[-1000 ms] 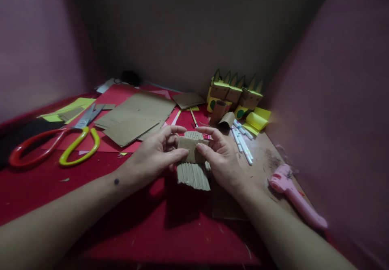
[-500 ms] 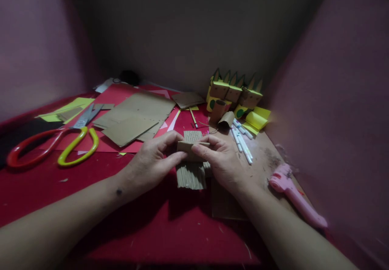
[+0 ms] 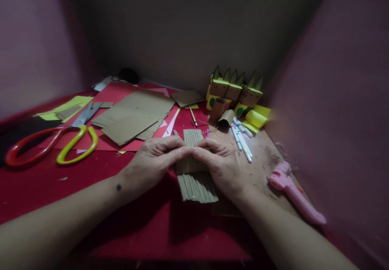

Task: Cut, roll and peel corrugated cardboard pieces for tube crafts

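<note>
Both hands pinch one piece of corrugated cardboard (image 3: 199,188) in front of me, above the red tabletop. My left hand (image 3: 154,156) grips its left side and my right hand (image 3: 223,162) its right side, with the thumb tips meeting near the middle. A smooth flat band crosses the piece under the thumbs. Ridged cardboard (image 3: 193,136) shows beyond the fingers, and a wider ridged part with a ragged edge hangs toward me. The fingers hide part of the middle.
Large scissors (image 3: 77,134) with red and yellow handles lie left, by cardboard sheets (image 3: 136,110) on red paper. A pencil (image 3: 193,117), white markers (image 3: 241,142) and a cardboard tube (image 3: 219,110) lie beyond. Yellow-and-brown cardboard figures (image 3: 234,90) stand at the back; a pink glue gun (image 3: 296,193) lies right.
Both thumbs have come together at the middle of the cardboard. Its near ridged part has swung slightly right and shows more. The hands keep their hold.
</note>
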`<move>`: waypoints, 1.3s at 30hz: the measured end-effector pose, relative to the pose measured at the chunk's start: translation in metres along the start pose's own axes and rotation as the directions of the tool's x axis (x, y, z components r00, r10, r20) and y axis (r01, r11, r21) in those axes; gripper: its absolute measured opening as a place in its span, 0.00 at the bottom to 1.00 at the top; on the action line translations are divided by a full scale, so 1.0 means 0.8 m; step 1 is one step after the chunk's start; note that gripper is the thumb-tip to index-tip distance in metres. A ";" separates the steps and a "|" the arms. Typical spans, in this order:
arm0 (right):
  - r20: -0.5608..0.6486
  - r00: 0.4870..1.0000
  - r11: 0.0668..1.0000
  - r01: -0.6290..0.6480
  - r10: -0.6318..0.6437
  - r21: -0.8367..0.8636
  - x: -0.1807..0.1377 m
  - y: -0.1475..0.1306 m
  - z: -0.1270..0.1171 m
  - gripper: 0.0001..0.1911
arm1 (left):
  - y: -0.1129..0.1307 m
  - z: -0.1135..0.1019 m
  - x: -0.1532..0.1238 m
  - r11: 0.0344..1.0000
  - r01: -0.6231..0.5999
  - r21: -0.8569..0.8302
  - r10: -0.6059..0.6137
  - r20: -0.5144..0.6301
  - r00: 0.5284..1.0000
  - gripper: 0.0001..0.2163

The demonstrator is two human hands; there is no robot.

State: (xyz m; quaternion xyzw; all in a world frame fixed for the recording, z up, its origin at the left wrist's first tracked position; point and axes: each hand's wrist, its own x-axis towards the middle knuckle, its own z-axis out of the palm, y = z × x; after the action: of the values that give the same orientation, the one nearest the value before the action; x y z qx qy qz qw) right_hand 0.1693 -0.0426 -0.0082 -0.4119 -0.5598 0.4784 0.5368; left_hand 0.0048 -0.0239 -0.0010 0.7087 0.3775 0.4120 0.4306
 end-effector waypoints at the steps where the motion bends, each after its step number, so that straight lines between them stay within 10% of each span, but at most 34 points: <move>1: 0.000 1.000 1.000 -0.011 0.011 0.012 0.001 -0.001 0.000 0.06 | 0.000 -0.001 0.000 1.000 0.005 -0.009 -0.005 -0.007 1.000 0.12; 8: -0.056 0.998 0.999 -0.006 0.008 0.035 0.014 0.009 -0.008 0.07 | -0.005 -0.010 0.007 0.959 0.241 -0.151 -0.202 0.234 0.951 0.08; 15: 0.089 0.989 0.927 -0.142 0.118 0.348 0.022 0.024 -0.007 0.12 | -0.009 -0.002 0.005 0.952 0.268 -0.150 -0.251 0.127 0.960 0.15; 22: -0.027 0.986 0.878 -0.136 0.167 0.458 0.029 0.024 -0.010 0.10 | -0.009 -0.017 0.003 0.959 -0.209 0.193 0.182 0.152 0.972 0.11; 28: -0.061 0.976 0.847 -0.149 0.209 0.510 0.030 0.031 -0.009 0.14 | -0.016 -0.026 0.010 0.944 -0.237 0.231 0.165 0.290 0.943 0.26; 32: -0.027 0.967 0.844 -0.207 0.254 0.494 0.026 0.034 -0.002 0.17 | -0.018 -0.013 0.011 0.923 -0.296 0.247 0.277 0.110 0.955 0.03; 39: 0.096 0.959 0.838 -0.279 0.266 0.469 0.016 0.026 0.007 0.11 | -0.008 0.004 0.003 0.999 -0.048 -0.024 0.043 -0.174 0.984 0.02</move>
State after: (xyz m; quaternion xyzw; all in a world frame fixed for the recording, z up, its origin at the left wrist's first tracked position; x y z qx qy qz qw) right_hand 0.1616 -0.0265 -0.0259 -0.3356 -0.3672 0.6783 0.5407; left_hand 0.0075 -0.0202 -0.0074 0.6725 0.3915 0.4870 0.3966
